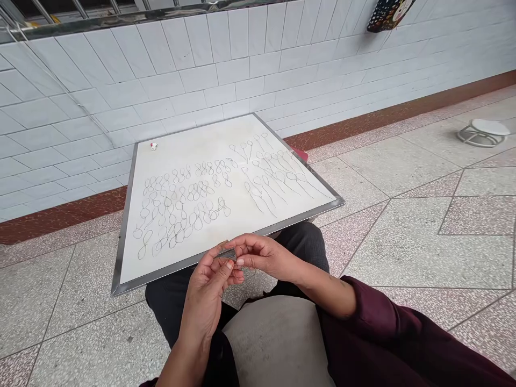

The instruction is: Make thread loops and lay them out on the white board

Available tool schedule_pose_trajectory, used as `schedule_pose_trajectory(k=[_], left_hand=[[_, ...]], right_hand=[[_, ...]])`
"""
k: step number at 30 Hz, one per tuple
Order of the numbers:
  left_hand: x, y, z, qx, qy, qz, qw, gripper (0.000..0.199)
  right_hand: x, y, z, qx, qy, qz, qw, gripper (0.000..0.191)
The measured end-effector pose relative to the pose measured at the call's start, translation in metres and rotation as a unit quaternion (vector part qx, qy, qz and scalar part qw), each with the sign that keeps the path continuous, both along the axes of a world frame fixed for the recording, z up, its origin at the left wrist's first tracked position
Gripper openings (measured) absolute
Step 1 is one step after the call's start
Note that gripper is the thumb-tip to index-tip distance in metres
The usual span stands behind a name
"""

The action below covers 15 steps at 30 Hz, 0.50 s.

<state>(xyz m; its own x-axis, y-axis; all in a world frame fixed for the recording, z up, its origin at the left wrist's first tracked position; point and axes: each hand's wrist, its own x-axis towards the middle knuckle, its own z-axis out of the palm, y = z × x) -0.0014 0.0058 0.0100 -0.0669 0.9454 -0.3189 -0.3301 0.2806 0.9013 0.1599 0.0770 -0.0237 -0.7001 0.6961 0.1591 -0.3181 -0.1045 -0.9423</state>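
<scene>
Both hands meet just in front of the table's near edge, above the lap. Between the fingers runs a thin brownish cord point(231, 262), bent into a small loop. My left hand point(207, 287) is closed on it, thumb against the fingers. My right hand point(268, 258) pinches the same cord from the other side, thumb and forefinger together. Fingers hide part of the cord. On the white table point(193, 134) lie several rows of twisted, figure-eight cord loops point(177, 212). Cords with a single loop and long tails point(274, 177) lie on its right part.
A small white and red item point(153, 145) sits at the table's far left corner. Behind stands a white tiled wall point(169, 91). A low white stool point(484, 131) is on the floor at right. A patterned bag point(389, 15) hangs at upper right.
</scene>
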Motion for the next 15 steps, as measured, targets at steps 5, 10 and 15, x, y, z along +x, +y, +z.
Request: schedule_pose_trajectory(k=[5,10,15], left_hand=[[0.000,0.001,-0.002,0.000,-0.008,0.008,1.000,0.042],[0.000,0.002,-0.005,-0.005,-0.012,0.016,1.000,0.040],[0.001,0.004,-0.004,-0.001,0.011,0.029,1.000,0.048]], right_hand=[[0.000,0.001,-0.001,0.002,0.010,0.006,1.000,0.036],[-0.001,0.002,-0.009,0.000,0.030,0.024,0.999,0.039],[-0.002,0.004,-0.013,0.006,0.009,-0.010,1.000,0.038]])
